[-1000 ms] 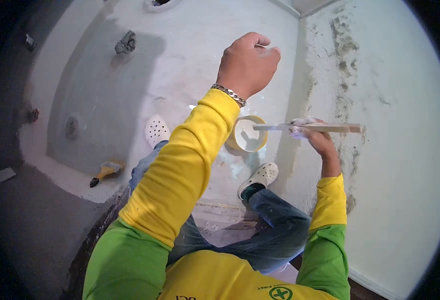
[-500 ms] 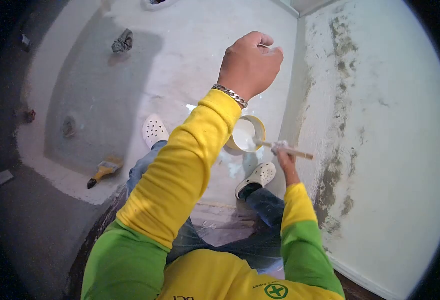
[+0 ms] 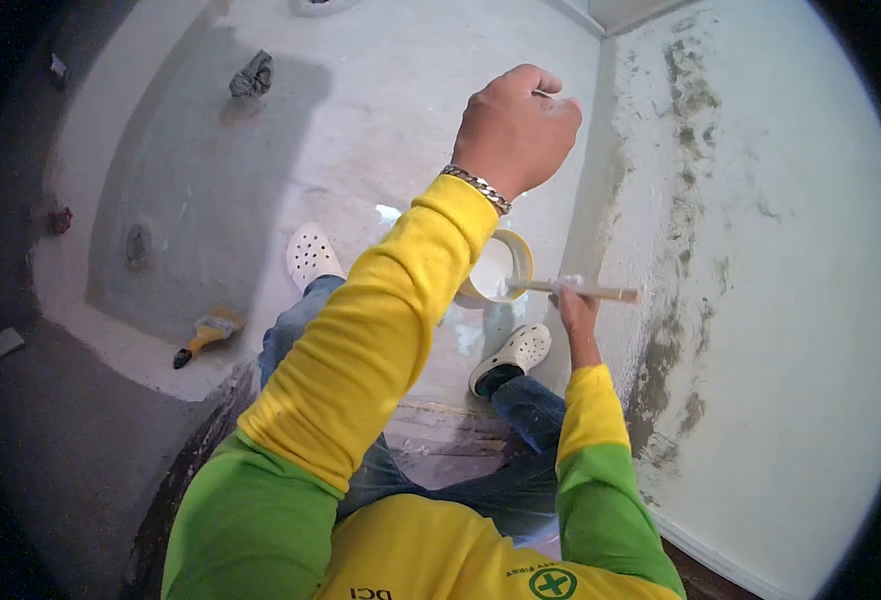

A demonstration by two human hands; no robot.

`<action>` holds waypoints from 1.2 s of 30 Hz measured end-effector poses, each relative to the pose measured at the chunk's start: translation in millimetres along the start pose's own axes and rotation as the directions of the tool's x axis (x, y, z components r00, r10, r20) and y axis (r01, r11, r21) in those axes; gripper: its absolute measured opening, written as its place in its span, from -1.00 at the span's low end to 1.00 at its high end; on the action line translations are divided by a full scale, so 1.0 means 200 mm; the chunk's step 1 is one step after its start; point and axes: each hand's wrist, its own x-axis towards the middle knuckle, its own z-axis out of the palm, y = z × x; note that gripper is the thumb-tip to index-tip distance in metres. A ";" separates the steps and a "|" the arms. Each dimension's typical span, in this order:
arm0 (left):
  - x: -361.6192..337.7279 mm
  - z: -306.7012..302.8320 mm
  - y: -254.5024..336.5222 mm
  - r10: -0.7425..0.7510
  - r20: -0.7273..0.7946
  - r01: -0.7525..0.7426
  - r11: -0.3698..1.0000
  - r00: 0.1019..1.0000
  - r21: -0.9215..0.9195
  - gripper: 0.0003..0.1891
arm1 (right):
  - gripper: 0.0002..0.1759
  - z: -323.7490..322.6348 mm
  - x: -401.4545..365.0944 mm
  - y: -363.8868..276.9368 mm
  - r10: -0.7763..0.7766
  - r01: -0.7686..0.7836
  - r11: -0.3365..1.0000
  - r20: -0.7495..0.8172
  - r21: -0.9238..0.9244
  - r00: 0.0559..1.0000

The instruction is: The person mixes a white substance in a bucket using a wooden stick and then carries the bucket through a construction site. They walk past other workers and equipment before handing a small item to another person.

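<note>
My left hand (image 3: pixel 520 130), with a chain bracelet at the wrist, is raised ahead of me, back of the hand up. Its fingers curl closed; whatever they may hold is hidden. Lower right, my right hand (image 3: pixel 577 308) grips a light wooden stick (image 3: pixel 610 294), smeared white near the fingers. The stick's far end, whitish and blurred, reaches over the rim of a yellow-rimmed bucket (image 3: pixel 522 250). White liquid that looks like paint (image 3: pixel 490 268) is in the bucket, partly hidden by my left sleeve.
A paintbrush (image 3: pixel 207 335) lies at the left, beyond it a crumpled grey rag (image 3: pixel 252 75). My pale clogs (image 3: pixel 312 256) flank the bucket on the whitish floor (image 3: pixel 400 100). A stained white wall (image 3: pixel 760 250) rises at the right. Wet white patches (image 3: pixel 466 330) mark the floor.
My left hand has shifted slightly right. The stick in my right hand has moved a little right and lies more level, its tip still at the bucket.
</note>
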 end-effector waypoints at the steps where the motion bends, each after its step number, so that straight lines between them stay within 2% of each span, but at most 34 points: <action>1: 0.01 0.00 0.00 0.001 0.003 -0.001 1.000 1.000 0.002 -0.58 | -0.86 0.01 -0.06 -0.05 0.002 -0.002 1.000 -0.001 0.003 1.000; 3: 0.01 0.01 -0.01 0.009 -0.007 -0.009 0.998 1.000 -0.058 -0.64 | -0.86 0.02 -0.17 -0.14 0.156 -0.156 0.980 0.012 0.121 0.988; 4: 0.01 0.02 -0.02 0.011 0.001 -0.011 0.998 1.000 -0.057 -0.64 | -0.86 0.03 -0.16 -0.14 0.159 -0.159 0.979 0.007 0.127 0.987; 7: 0.00 0.04 -0.01 0.007 0.016 -0.006 0.999 1.000 -0.045 -0.60 | -0.84 0.08 -0.02 -0.14 0.054 -0.039 0.979 -0.069 0.202 0.996; 9: -0.01 0.02 0.01 -0.019 0.017 0.020 0.999 1.000 -0.049 -0.60 | -0.82 0.19 0.14 -0.08 -0.011 0.020 0.995 -0.090 0.097 0.996; 10: -0.01 0.02 0.00 -0.011 -0.001 0.011 0.999 1.000 -0.038 -0.60 | -0.82 0.27 0.18 -0.03 -0.025 0.033 0.994 -0.074 0.105 0.997; 11: 0.00 0.03 -0.01 -0.019 -0.008 0.018 0.996 1.000 -0.083 -0.60 | -0.81 0.36 0.20 0.02 -0.338 0.331 0.924 -0.004 -0.193 0.941; 12: 0.00 0.04 0.00 -0.022 -0.014 0.020 0.991 1.000 -0.130 -0.60 | -0.80 0.43 0.20 0.05 -0.591 0.587 0.682 0.144 -0.437 0.794; 14: -0.01 0.03 0.02 -0.005 -0.033 0.003 0.998 0.999 -0.058 -0.61 | -0.80 0.46 0.10 0.09 -0.678 0.775 0.514 0.379 -0.369 0.630; 15: -0.02 0.03 0.04 -0.032 0.003 0.032 0.998 0.999 -0.056 -0.62 | -0.80 0.43 0.04 0.08 -0.682 0.776 0.515 0.374 -0.365 0.629; 16: -0.03 0.03 0.05 -0.058 0.043 0.060 0.997 0.997 -0.055 -0.62 | -0.81 0.35 -0.01 0.05 -0.520 0.662 0.710 0.455 -0.241 0.723; 17: -0.03 0.03 0.05 -0.059 0.063 0.061 0.997 0.996 -0.038 -0.62 | -0.81 0.29 -0.03 0.02 -0.346 0.490 0.861 0.552 -0.133 0.758; 18: -0.03 0.02 0.05 -0.055 0.067 0.057 0.998 0.996 -0.038 -0.62 | -0.81 0.22 0.00 0.03 -0.349 0.490 0.862 0.548 -0.132 0.760; 20: -0.02 0.01 0.05 -0.050 0.048 0.054 0.996 0.998 -0.078 -0.62 | -0.81 0.12 0.10 0.11 -0.264 0.443 0.848 0.491 -0.292 0.830; 21: -0.02 0.01 0.04 -0.046 0.050 0.050 0.996 0.998 -0.078 -0.62 | -0.81 0.15 0.13 0.14 -0.267 0.443 0.848 0.487 -0.292 0.831; 23: -0.01 0.00 0.03 -0.037 0.026 0.039 0.995 0.999 -0.087 -0.62 | -0.81 0.27 0.20 0.19 -0.498 0.530 0.810 0.184 -0.252 0.848; 24: -0.01 0.00 0.03 -0.031 0.018 0.033 0.996 0.999 -0.081 -0.62 | -0.81 0.35 0.21 0.20 -0.505 0.538 0.807 0.187 -0.244 0.843; 26: -0.01 0.00 0.05 -0.054 0.012 0.054 0.994 0.998 -0.090 -0.68 | -0.73 0.54 0.17 0.20 -0.611 0.607 0.755 0.069 -0.249 0.789; 27: -0.01 0.00 0.04 -0.052 0.015 0.053 0.995 0.999 -0.081 -0.68 | -0.77 0.59 0.14 0.19 -0.547 0.562 0.818 0.137 -0.125 0.826; 28: -0.01 0.00 0.04 -0.032 0.000 0.032 0.996 0.999 -0.081 -0.68 | -0.77 0.59 0.11 0.18 -0.543 0.557 0.821 0.131 -0.123 0.830; 30: 0.00 0.03 0.03 -0.009 0.005 0.009 0.996 1.000 -0.094 -0.68 | -0.80 0.48 0.06 0.18 -0.479 0.642 0.730 0.494 -0.235 0.726; 32: 0.03 0.03 -0.01 0.046 0.028 -0.043 0.994 0.999 -0.100 -0.63 | -0.83 0.27 0.07 0.22 -0.348 0.370 0.927 0.527 0.068 0.775; 34: 0.04 0.02 -0.02 0.096 0.027 -0.094 0.994 0.995 -0.056 -0.63 | -0.82 0.09 0.02 0.08 -0.071 0.200 0.945 0.436 -0.258 0.897; 35: 0.05 0.02 -0.03 0.045 0.028 -0.042 0.994 0.999 -0.105 -0.63 | -0.82 0.02 -0.03 0.02 -0.060 0.184 0.947 0.419 -0.262 0.906; 36: 0.06 0.03 -0.04 -0.003 0.029 0.007 0.988 1.000 -0.154 -0.63 | -0.78 -0.04 -0.08 -0.03 -0.091 0.171 0.960 0.332 -0.221 0.939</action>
